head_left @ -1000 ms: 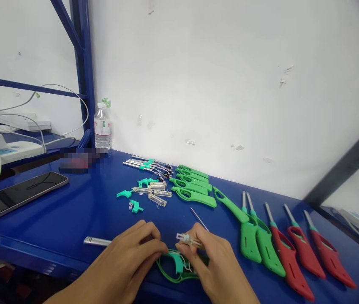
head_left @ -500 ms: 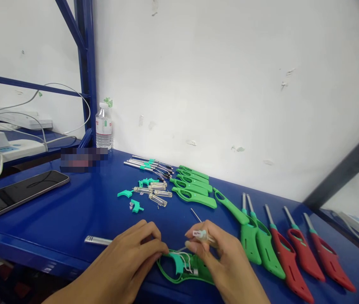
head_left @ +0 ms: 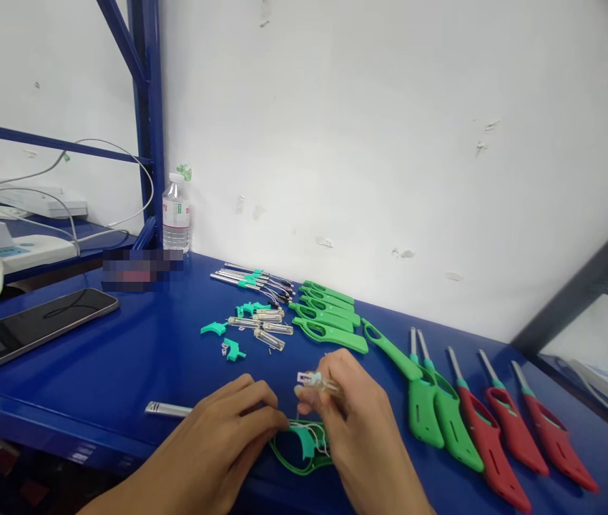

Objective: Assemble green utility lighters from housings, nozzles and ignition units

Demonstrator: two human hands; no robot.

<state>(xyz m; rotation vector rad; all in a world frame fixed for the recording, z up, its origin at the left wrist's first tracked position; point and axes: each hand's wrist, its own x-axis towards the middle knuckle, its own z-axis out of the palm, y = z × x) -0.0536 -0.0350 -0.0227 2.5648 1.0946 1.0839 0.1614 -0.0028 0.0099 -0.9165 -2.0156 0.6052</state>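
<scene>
My left hand [head_left: 237, 425] is closed on the near-left end of an open green lighter shell [head_left: 304, 471] at the table's front edge. Inside the shell sit a teal trigger [head_left: 304, 445] and pale wires [head_left: 319, 433]. A silver lighter tube [head_left: 169, 409] sticks out to the left from behind that hand. Above the shell, my right hand [head_left: 360, 422] pinches a clear fuel tank [head_left: 322, 383], its valve end with a small pale clip pointing left. The palm and wrist hide the shell's right part.
Beyond the hands lie several clear fuel tanks [head_left: 269, 340], teal triggers [head_left: 234, 350], tubes with wires [head_left: 244, 279] and green shells [head_left: 330, 332]. Green lighters [head_left: 425, 415] and red lighters [head_left: 491, 450] are on the right. A phone [head_left: 41, 325] and a water bottle [head_left: 176, 218] stand left.
My right hand has shifted left with the fuel tank, towards my left hand, and now covers more of the shell. My left hand has barely moved.
</scene>
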